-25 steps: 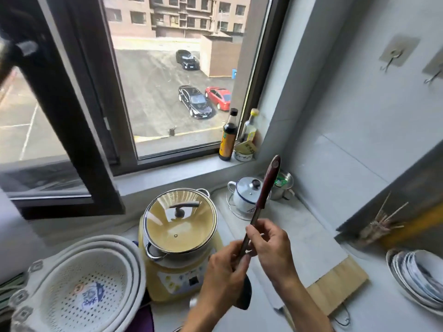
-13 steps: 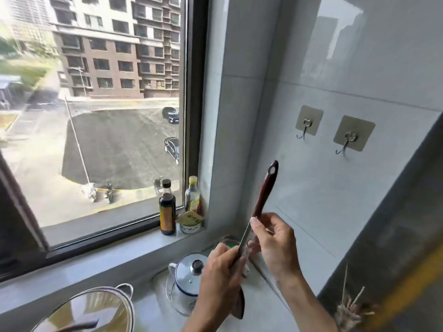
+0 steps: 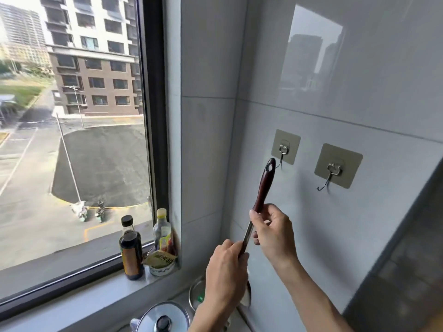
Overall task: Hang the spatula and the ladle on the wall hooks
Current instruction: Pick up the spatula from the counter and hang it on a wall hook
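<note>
Both my hands hold one long utensil with a dark red wooden handle [image 3: 265, 188] and a metal shaft, pointing up and tilted right. My left hand [image 3: 225, 271] grips the shaft low down and hides the head, so I cannot tell spatula from ladle. My right hand [image 3: 273, 233] pinches where handle meets shaft. The hole at the handle's tip sits just left of the bent end of the left wall hook [image 3: 282, 152], close to it. The right wall hook [image 3: 334, 171] is bare. The other utensil is out of view.
On the window sill stand a dark sauce bottle [image 3: 130, 250], a clear bottle [image 3: 163, 231] and a small tub [image 3: 161, 265]. Below are a steel pot lid [image 3: 163, 319] and a metal cup [image 3: 197, 295]. A dark cabinet side [image 3: 407, 271] juts out at right.
My view has swung up from the counter to the tiled wall. Both hands have raised the utensil, bringing its handle tip up beside the left hook.
</note>
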The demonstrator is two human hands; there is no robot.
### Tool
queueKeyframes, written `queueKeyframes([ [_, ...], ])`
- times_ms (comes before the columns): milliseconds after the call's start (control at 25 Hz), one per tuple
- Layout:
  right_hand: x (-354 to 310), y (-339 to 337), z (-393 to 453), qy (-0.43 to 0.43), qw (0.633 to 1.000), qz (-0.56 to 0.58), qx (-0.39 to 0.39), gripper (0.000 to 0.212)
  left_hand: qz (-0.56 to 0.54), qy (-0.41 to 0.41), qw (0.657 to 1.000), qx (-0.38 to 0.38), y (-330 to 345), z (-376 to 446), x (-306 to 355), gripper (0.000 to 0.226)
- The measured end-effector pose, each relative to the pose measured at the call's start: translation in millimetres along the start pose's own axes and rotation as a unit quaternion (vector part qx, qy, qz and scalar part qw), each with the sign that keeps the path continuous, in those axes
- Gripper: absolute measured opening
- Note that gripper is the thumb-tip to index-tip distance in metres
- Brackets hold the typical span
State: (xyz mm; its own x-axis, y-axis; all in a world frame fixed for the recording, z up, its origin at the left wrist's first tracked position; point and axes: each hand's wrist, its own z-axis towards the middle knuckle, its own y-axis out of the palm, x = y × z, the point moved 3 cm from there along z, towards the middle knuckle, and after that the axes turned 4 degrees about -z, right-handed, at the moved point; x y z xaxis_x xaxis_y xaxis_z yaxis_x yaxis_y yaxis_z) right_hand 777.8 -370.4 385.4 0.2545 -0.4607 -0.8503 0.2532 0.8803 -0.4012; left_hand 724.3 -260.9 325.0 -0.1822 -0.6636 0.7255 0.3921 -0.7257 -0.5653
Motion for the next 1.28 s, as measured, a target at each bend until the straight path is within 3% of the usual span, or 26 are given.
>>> queueKeyframes([
  [480, 32, 9, 35, 0.044, 0.996, -0.076, 0.005, 0.014, -0.006, -0.032, 0.998, -0.061, 49, 35, -17, 0.006],
  [720, 65, 14, 28, 0.073, 0.989, -0.125, 0.012, 0.013, -0.041, -0.037, 0.992, -0.114, 69, 27, -29, 0.057],
  [920, 72, 20, 17, 0.077, 0.986, -0.144, 0.031, 0.006, -0.037, -0.057, 0.991, -0.117, 59, 8, -47, 0.06],
  [1080, 78, 25, -13, 0.116, 0.981, -0.154, 0.015, 0.039, -0.04, -0.074, 0.99, -0.111, 45, -21, -66, 0.059],
  [1280, 99, 55, -131, 0.155, 0.979, -0.126, -0.049, 0.045, -0.073, -0.112, 0.987, -0.095, 5, -116, -102, 0.062],
])
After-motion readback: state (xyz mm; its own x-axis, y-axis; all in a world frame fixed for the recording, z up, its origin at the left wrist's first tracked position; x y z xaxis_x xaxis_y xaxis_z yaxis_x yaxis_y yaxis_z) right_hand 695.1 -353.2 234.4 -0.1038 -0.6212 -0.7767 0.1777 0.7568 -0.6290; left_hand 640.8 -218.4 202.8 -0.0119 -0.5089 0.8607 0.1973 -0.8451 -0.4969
